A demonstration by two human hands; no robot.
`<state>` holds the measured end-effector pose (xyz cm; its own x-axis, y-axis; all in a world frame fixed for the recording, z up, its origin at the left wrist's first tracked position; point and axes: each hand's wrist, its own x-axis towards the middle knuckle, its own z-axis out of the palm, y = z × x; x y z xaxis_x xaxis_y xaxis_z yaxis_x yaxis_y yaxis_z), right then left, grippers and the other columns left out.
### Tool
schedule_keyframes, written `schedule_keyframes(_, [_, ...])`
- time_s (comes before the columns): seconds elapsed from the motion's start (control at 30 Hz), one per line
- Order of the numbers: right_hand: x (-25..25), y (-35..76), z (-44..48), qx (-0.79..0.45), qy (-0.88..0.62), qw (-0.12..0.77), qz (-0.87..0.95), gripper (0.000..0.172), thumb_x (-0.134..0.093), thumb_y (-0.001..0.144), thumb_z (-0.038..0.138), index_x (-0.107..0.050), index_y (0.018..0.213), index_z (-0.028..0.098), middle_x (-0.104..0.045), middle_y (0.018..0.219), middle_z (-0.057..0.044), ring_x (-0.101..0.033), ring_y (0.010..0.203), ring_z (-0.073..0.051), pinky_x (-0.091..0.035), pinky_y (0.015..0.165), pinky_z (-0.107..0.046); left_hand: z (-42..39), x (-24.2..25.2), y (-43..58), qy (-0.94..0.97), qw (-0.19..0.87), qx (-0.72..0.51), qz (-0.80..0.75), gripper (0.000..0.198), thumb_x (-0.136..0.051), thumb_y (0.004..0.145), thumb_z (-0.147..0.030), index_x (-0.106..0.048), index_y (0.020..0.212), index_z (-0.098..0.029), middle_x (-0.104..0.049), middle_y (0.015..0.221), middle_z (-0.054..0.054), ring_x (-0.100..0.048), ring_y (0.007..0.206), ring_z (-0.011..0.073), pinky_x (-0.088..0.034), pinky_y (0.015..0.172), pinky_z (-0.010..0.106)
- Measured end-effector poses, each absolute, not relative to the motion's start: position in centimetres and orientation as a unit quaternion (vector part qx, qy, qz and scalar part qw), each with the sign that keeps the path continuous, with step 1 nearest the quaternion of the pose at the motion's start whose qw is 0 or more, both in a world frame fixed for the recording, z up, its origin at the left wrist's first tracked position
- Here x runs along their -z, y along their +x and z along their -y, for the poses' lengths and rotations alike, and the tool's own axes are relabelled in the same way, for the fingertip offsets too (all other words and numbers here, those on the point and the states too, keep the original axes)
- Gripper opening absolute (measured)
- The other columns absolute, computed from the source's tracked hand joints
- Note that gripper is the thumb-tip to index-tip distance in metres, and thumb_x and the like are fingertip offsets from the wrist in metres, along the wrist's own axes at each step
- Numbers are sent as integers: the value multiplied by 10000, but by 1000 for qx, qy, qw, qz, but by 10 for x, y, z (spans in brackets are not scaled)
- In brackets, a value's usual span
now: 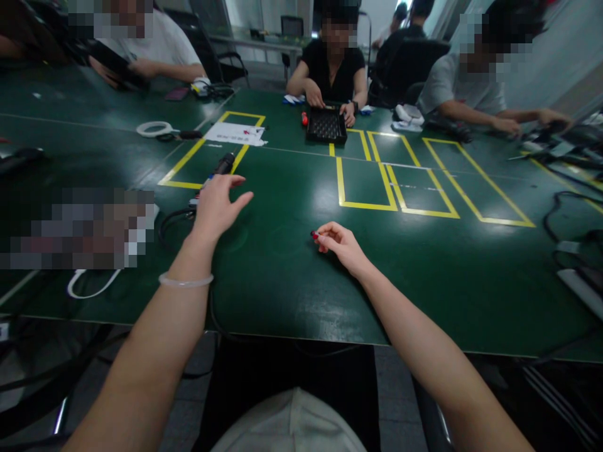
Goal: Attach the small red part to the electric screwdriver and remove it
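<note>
Two bare forearms stretch out over the smooth dark-green bench (282,282). A clear, glassy bangle (185,281) rings the left wrist. The left hand (217,204) hovers with fingers spread wide and nothing in it, just short of a black cylindrical tool (225,163) whose dark cable loops beside the wrist. The right hand (342,243) is pinched narrow, thumb and fingertips closed on a small red piece (315,235) low over the bench, well apart from the tool. Beyond, yellow tape rectangles (367,205) outline flat bays. Farther off lie a white sheet (235,133) and a white coiled ring (153,129); another person's hands (313,97) grip a black gridded tray (326,127).
</note>
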<state>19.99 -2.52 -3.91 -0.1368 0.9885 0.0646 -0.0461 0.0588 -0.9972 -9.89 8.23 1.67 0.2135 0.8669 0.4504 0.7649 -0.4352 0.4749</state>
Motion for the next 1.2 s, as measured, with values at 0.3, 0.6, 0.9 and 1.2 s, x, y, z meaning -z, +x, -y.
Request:
schedule_keyframes(0.3, [40,203,22,-508,-440,496,550,346,-760,755,455,-627,927,187,-622,798,2,-559,625,-100,-472,586,-246,-114,11,-175,593,98,-190,-777,672,-698,768,-639,-581,1090,-61,-572,1114,183,-504,1140,412,-393,955,647])
schedule_keyframes(0.6, [45,204,19,-518,-411,506,553,325,-750,776,400,-599,992,209,-655,866,-12,-574,653,-98,-495,606,-243,-102,-4,-148,592,65,-71,-800,690,-572,838,-640,-599,1323,-150,-635,1251,166,-606,1090,343,-494,865,453])
schedule_keyframes(0.9, [51,199,18,-496,-419,511,563,355,-751,775,406,-551,1001,220,-646,839,7,-553,614,-89,-484,589,-237,-74,1,-79,708,42,-75,-701,655,-558,822,-647,-632,1248,-156,-628,1230,175,-640,1054,362,-516,820,424])
schedule_keyframes(1.2, [43,195,27,-368,-487,449,653,201,-662,844,342,-566,960,210,-582,759,32,-493,607,-109,-411,601,-253,-24,3,-16,835,40,-69,-545,561,-557,884,-607,-609,1210,-153,-630,1143,132,-638,1031,298,-507,800,359])
